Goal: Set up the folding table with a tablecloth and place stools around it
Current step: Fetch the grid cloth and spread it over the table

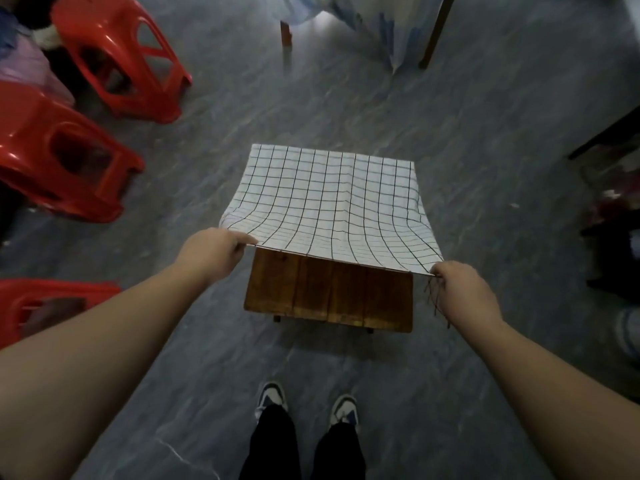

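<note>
Both hands are out in front of me, each pinching a near corner of the cloth [332,206]: left hand [211,252] on the corner left of centre frame, right hand [462,291] on the one right of centre, where a few loose threads dangle. So neither hand is free, both grasping fabric.

Cloth is white with a thin black grid, held up at my edge and billowing, with the far end draped down over the far side of the table [329,299]. It sits dead centre in the frame. The near part of the wooden top is bare, dark brown planks showing under the lifted edge.

Progress-wise I'd say the table's unfolded and standing, and the cloth is maybe halfway on. It needs pulling toward me and laying flat. Stools [114,57] aren't placed at all: three red plastic ones sit along the left edge of the frame, well apart from the table, two of them tipped over by the look of it.

My shoes [341,408] are at bottom centre on the grey floor [485,98].
</note>
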### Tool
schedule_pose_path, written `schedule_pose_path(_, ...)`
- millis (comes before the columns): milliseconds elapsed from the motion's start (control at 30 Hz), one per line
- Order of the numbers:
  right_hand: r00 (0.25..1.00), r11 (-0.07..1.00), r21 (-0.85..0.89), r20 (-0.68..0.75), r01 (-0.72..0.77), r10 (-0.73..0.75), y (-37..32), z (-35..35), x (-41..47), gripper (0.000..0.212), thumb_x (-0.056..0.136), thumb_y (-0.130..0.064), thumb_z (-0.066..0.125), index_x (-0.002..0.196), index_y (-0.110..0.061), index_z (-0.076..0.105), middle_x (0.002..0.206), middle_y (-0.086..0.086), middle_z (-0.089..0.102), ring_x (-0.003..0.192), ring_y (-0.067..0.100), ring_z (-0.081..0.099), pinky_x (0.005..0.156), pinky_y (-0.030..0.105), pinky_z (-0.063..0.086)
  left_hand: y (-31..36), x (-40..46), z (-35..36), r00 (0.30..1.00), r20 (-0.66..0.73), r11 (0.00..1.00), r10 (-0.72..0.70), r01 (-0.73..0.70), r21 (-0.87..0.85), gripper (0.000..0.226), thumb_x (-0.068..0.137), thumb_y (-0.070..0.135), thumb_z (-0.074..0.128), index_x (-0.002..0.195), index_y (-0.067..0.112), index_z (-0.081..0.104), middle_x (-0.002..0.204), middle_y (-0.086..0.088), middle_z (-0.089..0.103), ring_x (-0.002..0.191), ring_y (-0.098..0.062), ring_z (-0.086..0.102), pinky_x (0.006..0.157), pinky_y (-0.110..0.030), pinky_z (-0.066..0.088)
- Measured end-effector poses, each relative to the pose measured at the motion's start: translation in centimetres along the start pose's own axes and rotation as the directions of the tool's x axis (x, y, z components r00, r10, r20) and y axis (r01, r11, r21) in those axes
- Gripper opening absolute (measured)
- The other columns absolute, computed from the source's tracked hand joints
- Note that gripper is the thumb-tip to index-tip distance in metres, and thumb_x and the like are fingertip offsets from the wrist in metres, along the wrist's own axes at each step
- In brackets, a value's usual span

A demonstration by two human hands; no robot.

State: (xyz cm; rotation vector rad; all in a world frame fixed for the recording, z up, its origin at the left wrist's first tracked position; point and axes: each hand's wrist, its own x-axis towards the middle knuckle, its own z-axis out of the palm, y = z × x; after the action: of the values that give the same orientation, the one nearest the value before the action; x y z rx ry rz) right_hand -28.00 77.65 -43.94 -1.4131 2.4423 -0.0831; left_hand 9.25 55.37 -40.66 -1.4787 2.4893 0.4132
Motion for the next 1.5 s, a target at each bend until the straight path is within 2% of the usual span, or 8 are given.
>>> schedule_pose_path(167,0.999,0.999,0.009,0.029,0.031,-0.031,1.2,4.8,-0.9,0.029,0.079,0.000,0.048,0.089,-0.026,0.055,0.094,-0.011,0.053,0.092,0.016,0.050,0.064,0.034,0.048,-0.3,-0.7,5.1,0.999,-0.033,0.998,0.023,-0.025,-0.063,0.028,0.098,0.027,0.052,0.115,0.037,0.071,0.109,-0.004,0.073,0.099,-0.031,0.066,0.074,-0.036,0.049)
schedule_pose_path(400,0.999,0.999,0.024,0.037,0.024,-0.025,2.2,11.4,-2.9,0.029,0.075,0.006,0.047,0.088,-0.019,0.051,0.098,-0.003,0.050,0.098,0.022,0.043,0.067,0.041,0.050,-2.5,-2.0,13.6,0.937,-0.112,0.941,0.331,-0.337,-0.041,0.034,0.082,0.021,0.045,0.099,0.022,0.074,0.093,0.005,0.075,0.082,-0.027,0.068,0.064,-0.034,0.054)
schedule_pose_path(667,0.995,1.000,0.000,0.097,0.023,-0.023,3.9,18.9,-5.0,0.034,0.066,0.013,0.048,0.088,-0.014,0.051,0.098,0.003,0.048,0.094,0.028,0.045,0.069,0.041,0.048,-3.7,-3.0,23.3,0.933,-0.053,0.935,0.355,-0.354,0.026,0.043,0.066,-0.003,0.067,0.103,0.020,0.070,0.104,-0.001,0.069,0.093,-0.031,0.060,0.073,-0.042,0.050)
schedule_pose_path(900,0.995,0.999,0.043,0.095,0.008,-0.012,4.5,23.5,-5.4,0.030,0.068,0.010,0.049,0.084,-0.015,0.049,0.096,0.003,0.048,0.092,0.028,0.045,0.069,0.043,0.048,-3.2,-3.0,26.9,0.991,-0.113,0.992,-0.069,0.056,-0.117,0.048,0.076,0.019,0.071,0.122,0.030,0.062,0.142,-0.008,0.047,0.131,-0.033,0.039,0.104,-0.053,0.034)
schedule_pose_path(1067,0.996,0.998,0.065,0.090,-0.019,0.013,4.6,25.7,-5.0,0.033,0.065,0.011,0.051,0.084,-0.015,0.050,0.097,0.005,0.050,0.091,0.029,0.044,0.070,0.041,0.046,-2.5,-1.8,27.9,0.988,-0.025,0.940,-0.154,0.139,-0.311,0.097,0.075,-0.010,0.063,0.155,0.028,0.022,0.165,-0.010,0.006,0.150,-0.030,0.009,0.120,-0.047,0.021)
schedule_pose_path(1200,0.997,0.996,0.064,0.042,-0.064,0.061,4.0,26.2,-4.4,0.035,0.066,0.012,0.057,0.091,-0.013,0.055,0.100,0.010,0.053,0.091,0.034,0.047,0.072,0.043,0.046,-1.9,-1.3,26.4,0.976,-0.084,0.891,-0.201,0.147,-0.430,0.097,0.069,-0.025,0.044,0.151,0.024,0.032,0.165,-0.003,0.011,0.151,-0.022,0.011,0.122,-0.041,0.020)
schedule_pose_path(1333,0.993,0.998,-0.055,0.110,-0.028,0.033,3.3,25.7,-3.8,0.055,0.069,0.005,0.063,0.120,-0.014,0.051,0.135,0.009,0.047,0.123,0.032,0.044,0.092,0.046,0.045,-3.2,-1.6,24.9,0.980,-0.197,0.999,-0.030,0.023,-0.034,0.084,0.066,-0.014,0.058,0.141,0.023,0.048,0.162,-0.013,0.020,0.150,-0.033,0.012,0.120,-0.057,0.010)
schedule_pose_path(1500,0.976,0.997,-0.079,0.216,0.007,0.010,3.1,26.2,-4.0,0.083,0.078,0.010,0.051,0.154,-0.014,0.026,0.164,0.010,0.017,0.151,0.027,0.013,0.120,0.043,0.022,-4.6,-3.5,26.5,0.998,-0.054,0.984,-0.027,0.036,0.172,0.090,0.078,-0.004,0.053,0.155,0.029,0.021,0.165,-0.009,0.008,0.152,-0.030,-0.005,0.121,-0.054,-0.001)
